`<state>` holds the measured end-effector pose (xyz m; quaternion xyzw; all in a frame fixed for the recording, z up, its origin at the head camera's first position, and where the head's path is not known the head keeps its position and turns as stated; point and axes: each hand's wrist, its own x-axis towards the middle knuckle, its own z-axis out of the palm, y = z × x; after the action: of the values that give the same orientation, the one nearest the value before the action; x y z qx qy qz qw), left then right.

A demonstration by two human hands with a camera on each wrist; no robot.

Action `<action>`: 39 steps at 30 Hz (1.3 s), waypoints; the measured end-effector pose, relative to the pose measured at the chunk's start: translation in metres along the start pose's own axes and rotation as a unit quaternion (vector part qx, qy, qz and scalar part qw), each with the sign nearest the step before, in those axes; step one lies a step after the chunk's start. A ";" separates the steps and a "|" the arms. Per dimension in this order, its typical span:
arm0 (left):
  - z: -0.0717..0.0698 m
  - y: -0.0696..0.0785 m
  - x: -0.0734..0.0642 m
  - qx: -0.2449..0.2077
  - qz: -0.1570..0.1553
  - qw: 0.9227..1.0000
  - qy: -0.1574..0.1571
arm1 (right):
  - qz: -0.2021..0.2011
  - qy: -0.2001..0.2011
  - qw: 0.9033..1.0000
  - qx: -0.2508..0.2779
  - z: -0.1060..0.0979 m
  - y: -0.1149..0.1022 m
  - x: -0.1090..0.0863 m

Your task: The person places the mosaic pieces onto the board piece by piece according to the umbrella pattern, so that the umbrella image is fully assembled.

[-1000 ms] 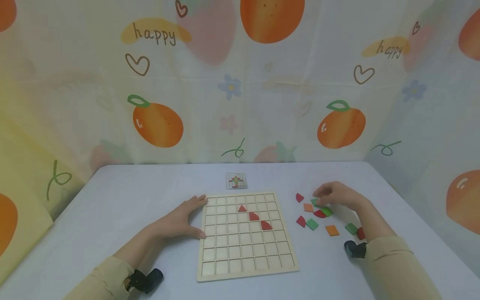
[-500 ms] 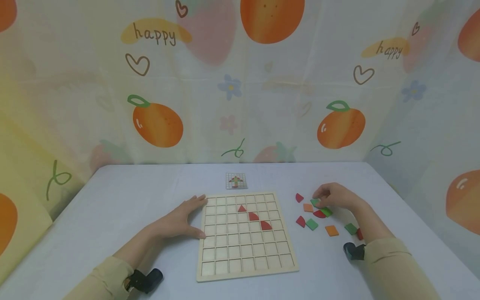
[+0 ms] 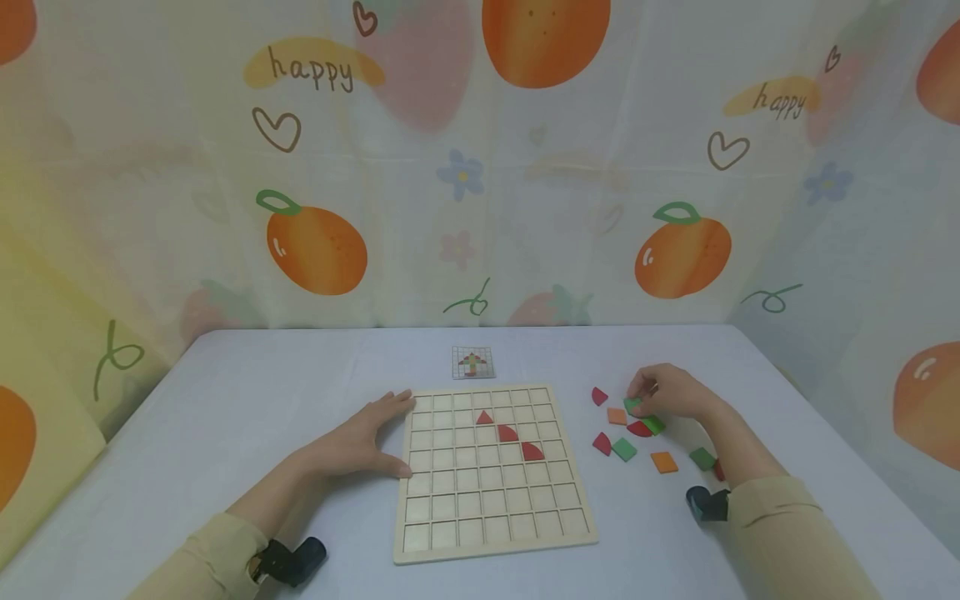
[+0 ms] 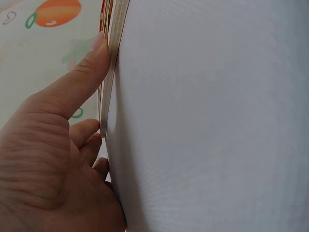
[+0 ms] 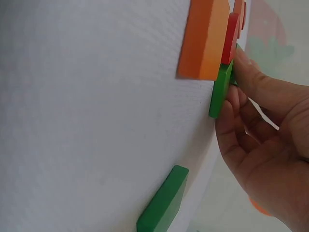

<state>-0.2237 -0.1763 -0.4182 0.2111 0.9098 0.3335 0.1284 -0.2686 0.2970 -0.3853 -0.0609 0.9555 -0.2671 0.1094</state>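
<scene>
A wooden grid board (image 3: 461, 483) lies on the white table. On it sit a red triangle tile (image 3: 484, 417) and two red quarter-round tiles, one of them the lower quarter-round (image 3: 532, 452). My left hand (image 3: 352, 435) rests along the board's left edge, thumb and fingers spread; in the left wrist view its thumb (image 4: 84, 77) touches the rim. To the right of the board, my right hand (image 3: 675, 392) pinches a green tile (image 3: 632, 406) between thumb and fingers among the loose tiles. That tile is mostly hidden in the right wrist view, behind a brighter green tile (image 5: 221, 92).
Around the right hand lie loose tiles: red ones (image 3: 602, 443), orange ones (image 3: 664, 462) and green ones (image 3: 702, 458). A small pattern card (image 3: 473, 362) with a gridded picture lies behind the board. A fruit-printed curtain (image 3: 525, 208) hangs behind the table.
The fingers of my right hand have shifted very slightly, and the green tile at them has edged a little to the right. My left hand and the board stay in place.
</scene>
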 end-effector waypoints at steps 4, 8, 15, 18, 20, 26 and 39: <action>0.000 -0.001 -0.001 0.002 -0.005 1.000 0.000 | 0.002 0.011 1.000 -0.006 0.000 -0.002 0.001; 0.001 -0.002 0.000 -0.002 -0.008 1.000 0.001 | 0.009 0.029 1.000 -0.007 0.000 -0.005 0.001; 0.003 -0.002 0.001 0.000 -0.011 1.000 -0.001 | -0.017 0.056 0.998 0.012 0.001 -0.017 0.001; 0.002 -0.001 0.000 -0.001 -0.010 1.000 0.000 | -0.028 0.068 0.997 0.033 0.003 -0.025 0.001; 0.001 0.000 0.000 0.001 -0.007 1.000 0.000 | -0.040 0.073 0.995 0.052 0.006 -0.033 0.001; -0.001 0.002 -0.001 0.005 -0.005 1.000 0.001 | -0.078 0.074 0.990 0.093 0.018 -0.060 0.000; -0.002 0.000 -0.001 0.006 0.008 1.000 0.000 | -0.101 0.029 0.979 0.177 0.045 -0.120 -0.012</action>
<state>-0.2240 -0.1777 -0.4170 0.2190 0.9101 0.3290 0.1248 -0.2392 0.1748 -0.3581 -0.1293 0.8847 -0.4435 0.0628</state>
